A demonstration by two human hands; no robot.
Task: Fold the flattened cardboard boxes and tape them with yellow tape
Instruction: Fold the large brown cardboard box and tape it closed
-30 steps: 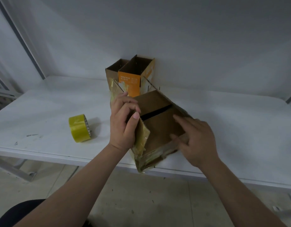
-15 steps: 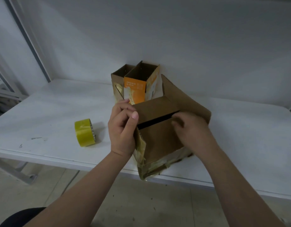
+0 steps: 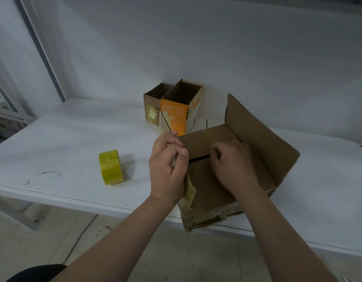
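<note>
A brown cardboard box (image 3: 212,192) lies tilted over the table's front edge, with two inner flaps folded down and a dark slit between them. Old yellowish tape clings to its near corner. My left hand (image 3: 168,169) grips the box's left side, thumb at the slit's left end. My right hand (image 3: 231,165) presses curled fingers on the flaps by the slit. The right outer flap (image 3: 263,139) stands open. A roll of yellow tape (image 3: 111,166) stands on edge on the table, left of my left hand.
Two open small boxes stand against the back wall: a brown box (image 3: 152,102) and an orange-printed box (image 3: 178,110). The white table (image 3: 64,139) runs left and right, its front edge near me. A metal frame post (image 3: 41,47) rises at the left.
The right outer flap has swung up and open. My right hand moved from the box's right side onto the inner flaps at the slit. My left hand kept its grip.
</note>
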